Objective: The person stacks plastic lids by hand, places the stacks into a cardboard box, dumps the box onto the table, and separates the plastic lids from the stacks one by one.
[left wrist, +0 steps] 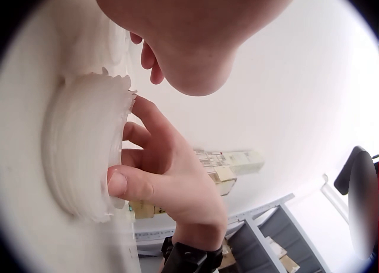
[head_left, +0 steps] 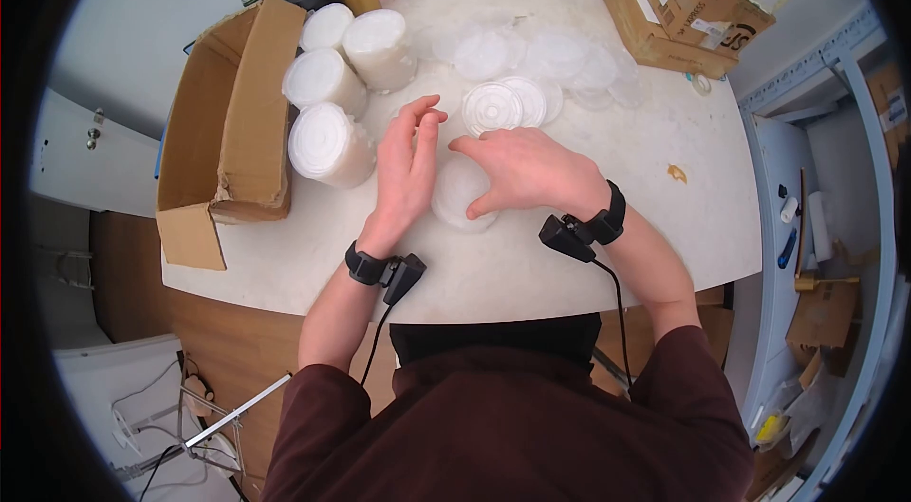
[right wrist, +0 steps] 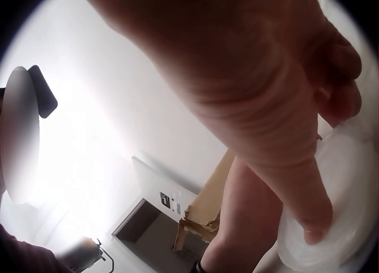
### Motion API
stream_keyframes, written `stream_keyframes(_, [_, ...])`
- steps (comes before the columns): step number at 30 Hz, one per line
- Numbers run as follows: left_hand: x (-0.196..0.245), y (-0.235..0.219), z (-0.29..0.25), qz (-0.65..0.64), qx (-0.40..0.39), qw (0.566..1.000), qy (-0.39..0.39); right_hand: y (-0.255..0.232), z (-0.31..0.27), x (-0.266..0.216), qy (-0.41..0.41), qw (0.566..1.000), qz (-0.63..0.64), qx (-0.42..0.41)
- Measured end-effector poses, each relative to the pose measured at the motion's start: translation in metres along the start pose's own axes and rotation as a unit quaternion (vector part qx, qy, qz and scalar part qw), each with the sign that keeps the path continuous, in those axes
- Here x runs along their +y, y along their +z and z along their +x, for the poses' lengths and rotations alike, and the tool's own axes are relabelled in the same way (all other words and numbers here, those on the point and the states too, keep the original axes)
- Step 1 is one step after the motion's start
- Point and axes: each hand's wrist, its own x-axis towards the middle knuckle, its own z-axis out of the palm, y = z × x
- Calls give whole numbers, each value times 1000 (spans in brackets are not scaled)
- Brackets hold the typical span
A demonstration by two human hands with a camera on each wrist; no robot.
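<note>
A short stack of translucent plastic lids (head_left: 459, 196), with uneven tabs along its rim, sits on the table in front of the person. My right hand (head_left: 536, 170) reaches over the stack; in the left wrist view its thumb (left wrist: 118, 183) lies at the top edge and the other fingers curl at the rim. The right wrist view shows that thumb pressed on the uppermost lid (right wrist: 349, 190). Beside the stack's left side is my left hand (head_left: 406, 170), fingers loosely bent and holding nothing. Just beyond the hands lie loose round lids (head_left: 492, 107).
Several wrapped lid stacks (head_left: 332, 146) stand on the left beside an open cardboard box (head_left: 256, 113). More clear lids (head_left: 569, 61) spread across the back of the table (head_left: 655, 208). Cardboard parcels (head_left: 702, 9) are piled at the back right, near a tape roll (head_left: 700, 83).
</note>
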Motion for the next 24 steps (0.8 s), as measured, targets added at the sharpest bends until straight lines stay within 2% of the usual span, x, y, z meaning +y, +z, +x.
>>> stream_keyframes(2, [2, 0, 0, -12, 0, 1000, -11, 0, 1, 2, 14, 999, 10, -38])
stream_keyframes(4, [4, 0, 1, -24, 1, 999, -21, -1, 2, 6, 12, 999, 11, -42])
stream_keyframes(7, [6, -12, 3, -22, -40, 998, -41, 2, 5, 14, 1, 999, 7, -37])
stream_keyframes(9, [15, -30, 8, 22, -217, 970, -107, 1, 4, 21, -5, 1000, 4, -24])
stream_keyframes(10, [25, -35, 7, 22, -220, 970, -103, 0, 1, 25, -14, 1000, 14, -5])
stream_keyframes(12, [44, -42, 1, 130, -309, 936, -104, -13, -7, 33, -16, 999, 22, 19])
stream_keyframes(13, [46, -42, 2, 126, -312, 936, -98, -29, -15, 35, -10, 999, 38, 33])
stream_keyframes(15, [47, -42, -1, 211, -381, 897, -66, -51, -28, 44, -2, 998, 49, 41])
stream_keyframes(17, [49, -42, -3, 211, -381, 898, -65, -64, -37, 55, -3, 975, 148, 168])
stream_keyframes(18, [48, -42, -4, 217, -383, 896, -63, -67, -37, 56, -4, 975, 147, 165])
stream_keyframes(20, [42, -41, -5, 205, -382, 899, -54, -69, -34, 56, 57, 929, 197, 309])
stream_keyframes(21, [40, -41, -6, 195, -383, 902, -42, -67, -31, 54, 55, 930, 198, 307])
stream_keyframes(23, [40, -41, -5, 182, -384, 904, -43, -61, -18, 47, 63, 909, 106, 399])
stream_keyframes(24, [41, -40, -5, 169, -387, 905, -41, -51, -8, 48, 62, 909, 108, 398])
